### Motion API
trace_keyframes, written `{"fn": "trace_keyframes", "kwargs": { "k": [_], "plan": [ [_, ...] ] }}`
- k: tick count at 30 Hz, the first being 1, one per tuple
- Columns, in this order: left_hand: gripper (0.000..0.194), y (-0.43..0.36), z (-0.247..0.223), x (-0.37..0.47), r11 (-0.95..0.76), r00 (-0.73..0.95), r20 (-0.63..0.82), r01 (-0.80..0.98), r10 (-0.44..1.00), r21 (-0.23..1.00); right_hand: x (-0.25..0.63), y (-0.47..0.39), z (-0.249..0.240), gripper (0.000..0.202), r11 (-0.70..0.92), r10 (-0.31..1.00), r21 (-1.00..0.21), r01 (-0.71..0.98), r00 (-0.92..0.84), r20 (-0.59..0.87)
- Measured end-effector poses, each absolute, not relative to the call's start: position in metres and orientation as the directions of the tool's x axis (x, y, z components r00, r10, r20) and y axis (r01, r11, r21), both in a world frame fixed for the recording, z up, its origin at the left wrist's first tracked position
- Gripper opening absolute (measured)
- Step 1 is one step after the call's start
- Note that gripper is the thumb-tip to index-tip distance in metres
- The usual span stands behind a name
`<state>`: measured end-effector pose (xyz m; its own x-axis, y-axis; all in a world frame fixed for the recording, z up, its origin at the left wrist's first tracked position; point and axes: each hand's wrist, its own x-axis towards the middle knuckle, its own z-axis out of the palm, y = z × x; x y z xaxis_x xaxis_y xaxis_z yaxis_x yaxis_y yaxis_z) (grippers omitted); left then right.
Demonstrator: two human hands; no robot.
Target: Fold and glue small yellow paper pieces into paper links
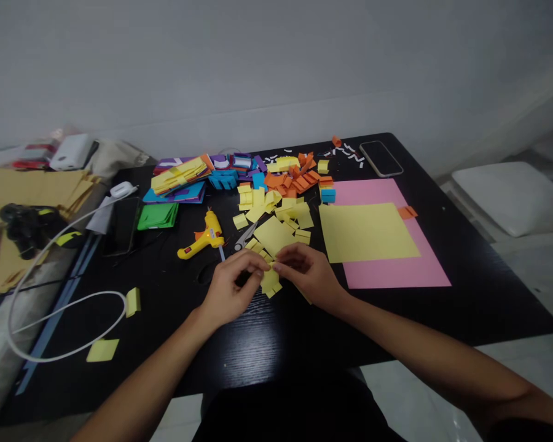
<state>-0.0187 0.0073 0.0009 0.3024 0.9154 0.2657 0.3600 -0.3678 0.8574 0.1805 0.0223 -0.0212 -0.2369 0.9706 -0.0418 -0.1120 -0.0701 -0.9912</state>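
Since the fingertips crowd right over it, I can make out only a sliver of the small yellow paper piece (271, 264), which sits between the two hands, just above the near end of the heap of yellow paper pieces (258, 199). Its long axis I can't tell. Just under it, a yellow fringed bit (270, 283) shows its notched end toward the person, its far end covered. The scissors (246, 236) lie partly hidden beneath paper, slanting away and rightward. On the left, the yellow glue gun (203, 237) aims its nozzle at the wall, handle angled back to the left.

The right hand (309, 273) has thumb and forefinger pinched on the small piece. The left hand (235, 283) curls its fingers around toward it, the tips right at the paper; whether they grip or merely touch, I can't say. Both forearms slant inward from the lower corners, the left one cut off below the elbow, wrists held low over the black table (253, 350).
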Motion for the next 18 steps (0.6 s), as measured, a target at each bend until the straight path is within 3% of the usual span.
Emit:
{"fn": "trace_keyframes", "kwargs": {
  "k": [3,6,18],
  "plan": [
    [0.003,0.0060,-0.0012,-0.0177,-0.306,0.263,0.224,0.333,0.939,0.892,0.1802,0.0204,-0.0233,0.027,-0.033,0.976,-0.995,-0.099,-0.219,-0.011],
    [0.011,0.0062,-0.0038,-0.0164,-0.264,0.228,0.188,0.369,0.955,0.891,0.1801,0.0189,-0.0241,0.025,0.010,0.980,-0.996,-0.090,-0.198,0.027],
    [0.009,0.0080,-0.0008,-0.0177,-0.376,0.272,0.274,0.469,0.922,0.800,0.1810,0.0212,-0.0228,0.018,-0.025,0.967,-0.999,-0.042,-0.253,-0.014]
  ]
}}
